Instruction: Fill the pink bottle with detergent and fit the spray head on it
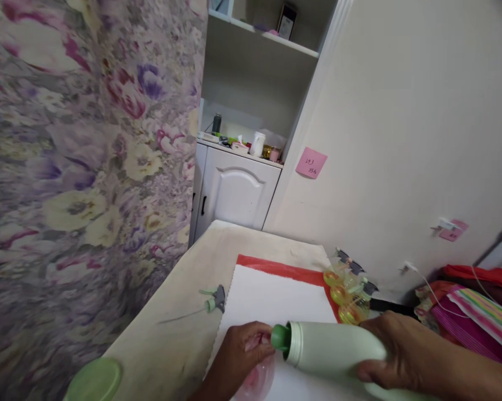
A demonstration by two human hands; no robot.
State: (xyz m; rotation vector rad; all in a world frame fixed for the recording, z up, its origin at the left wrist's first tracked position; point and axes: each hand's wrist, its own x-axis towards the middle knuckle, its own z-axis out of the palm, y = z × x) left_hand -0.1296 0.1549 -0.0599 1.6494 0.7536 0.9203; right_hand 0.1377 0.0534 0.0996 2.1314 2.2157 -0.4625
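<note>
My right hand [405, 351] is wrapped around a pale green detergent bottle [332, 342], tipped on its side with its green spout [279, 337] pointing left. Close to that spout, my left hand [244, 356] is closed around the neck of a small clear bottle [259, 381] with a pinkish tint. The clear bottle's mouth is mostly hidden by my fingers. I cannot tell whether liquid is flowing. A grey and green trigger spray head [215, 301] with a thin tube lies on the table to the left. A round green cap [95, 379] sits at the lower left.
Several spray bottles with yellow liquid [342, 295] stand at the table's right side. A white sheet with a red border [279, 289] covers part of the cream table [184, 301]. A flowered curtain [87, 167] hangs left; a white wall [401, 139] rises beyond.
</note>
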